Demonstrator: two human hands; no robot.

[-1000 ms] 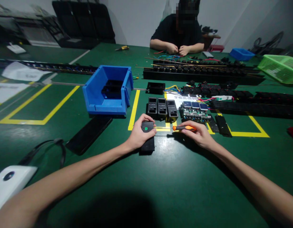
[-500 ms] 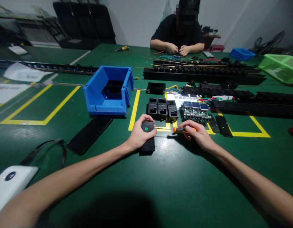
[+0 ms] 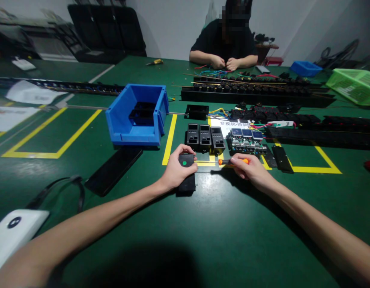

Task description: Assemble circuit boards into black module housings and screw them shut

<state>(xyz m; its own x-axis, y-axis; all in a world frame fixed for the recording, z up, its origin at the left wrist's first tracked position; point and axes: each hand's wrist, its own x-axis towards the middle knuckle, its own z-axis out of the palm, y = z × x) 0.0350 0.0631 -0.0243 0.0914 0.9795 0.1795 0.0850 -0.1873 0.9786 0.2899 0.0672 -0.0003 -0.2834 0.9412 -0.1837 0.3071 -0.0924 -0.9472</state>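
Observation:
My left hand (image 3: 176, 170) is closed round a black rectangular module box (image 3: 187, 183) that bears a green round sticker and rests on the green table. In my right hand (image 3: 248, 169) is a screwdriver (image 3: 223, 162) with an orange and black handle, held level. Its thin shaft points left, and the tip meets the right side of the box near my left fingertips; the exact contact is too small to make out. Just beyond stand three black module housings (image 3: 205, 137) in a row. Right of them lie green circuit boards (image 3: 247, 142) with small screens.
A blue bin (image 3: 135, 138) holding black housings stands left, with a black phone (image 3: 113, 172) before it. A white device (image 3: 19, 230) with a cable lies at lower left. Long black rails (image 3: 257, 95) stretch across the back right. Opposite sits a person (image 3: 224, 48), hands on the table.
The fingers of my right hand have shifted slightly on the screwdriver's handle, showing more of its orange end. My left hand and the box stay in place.

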